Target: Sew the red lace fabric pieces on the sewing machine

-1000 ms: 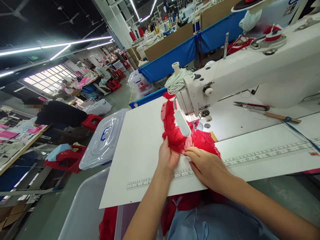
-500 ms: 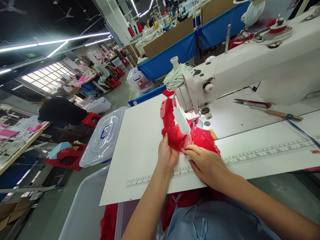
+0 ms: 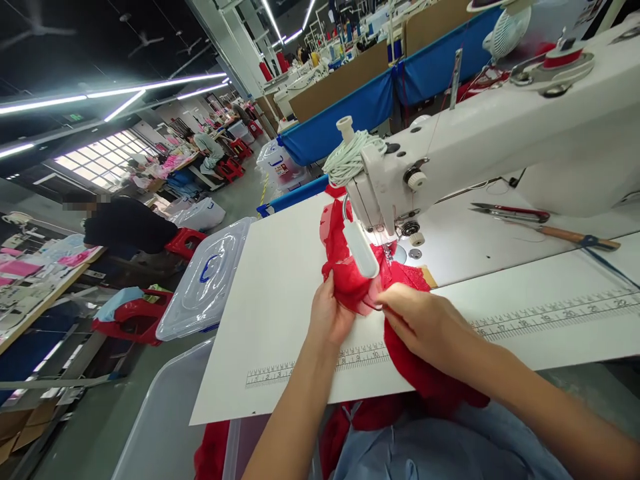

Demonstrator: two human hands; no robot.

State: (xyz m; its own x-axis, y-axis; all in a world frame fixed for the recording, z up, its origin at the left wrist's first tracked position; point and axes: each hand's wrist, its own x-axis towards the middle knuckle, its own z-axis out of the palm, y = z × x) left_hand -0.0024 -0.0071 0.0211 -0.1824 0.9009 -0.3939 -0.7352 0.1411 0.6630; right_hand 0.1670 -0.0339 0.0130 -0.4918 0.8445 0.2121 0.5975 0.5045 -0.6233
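Note:
Red lace fabric [image 3: 350,283] lies under the needle area of a white sewing machine [image 3: 465,127]. My left hand [image 3: 330,313] grips the fabric's left edge, thumb on top and fingers underneath. Just right of it, my right hand [image 3: 425,323] pinches the fabric's near edge beside a paler pink patch. From there red cloth hangs over the table's front edge toward my lap. A lit white lamp [image 3: 361,250] on a bent neck hides part of the fabric near the needle.
Red-handled thread snips [image 3: 510,212] and a wooden-handled tool [image 3: 575,235] lie right of the needle. A printed ruler [image 3: 550,313] runs along the white table. Left stand a lidded clear bin [image 3: 207,273], an open bin [image 3: 165,400] and a red stool [image 3: 135,317]. A person [image 3: 130,223] sits beyond.
My right hand has shifted slightly right and its fingers have closed tighter on the edge. Red cloth now drapes below it over the table edge. The left hand keeps its grip.

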